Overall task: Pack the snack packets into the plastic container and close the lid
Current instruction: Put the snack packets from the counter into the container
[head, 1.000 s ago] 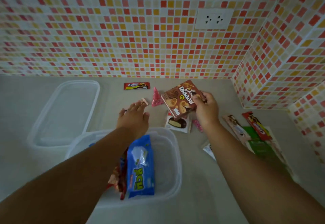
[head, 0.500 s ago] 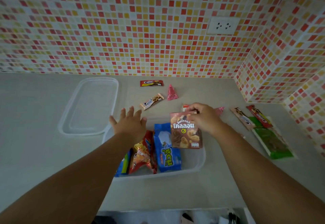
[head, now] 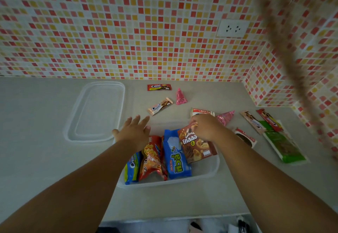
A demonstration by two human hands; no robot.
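A clear plastic container (head: 210,173) sits on the counter in front of me, with a blue Cream-O packet (head: 132,168), an orange-red snack bag (head: 152,157) and a blue wafer packet (head: 174,157) standing in it. My right hand (head: 205,125) grips the top of a brown biscuit box (head: 196,145) and holds it tilted in the container's right part. My left hand (head: 135,132) hovers over the container's far-left rim with fingers spread and holds nothing. The clear lid (head: 97,111) lies flat to the left.
Loose packets lie on the counter: a red Cream-O bar (head: 159,87), a beige one (head: 160,106), two pink cones (head: 180,96) (head: 225,117), a Choco-Pie pack (head: 202,111), and several bars with a green packet (head: 282,146) at right. Tiled walls enclose the back and right.
My right hand has lowered the brown box further into the container, tilting it. My left hand stayed over the far-left rim. The camera view shifted slightly.
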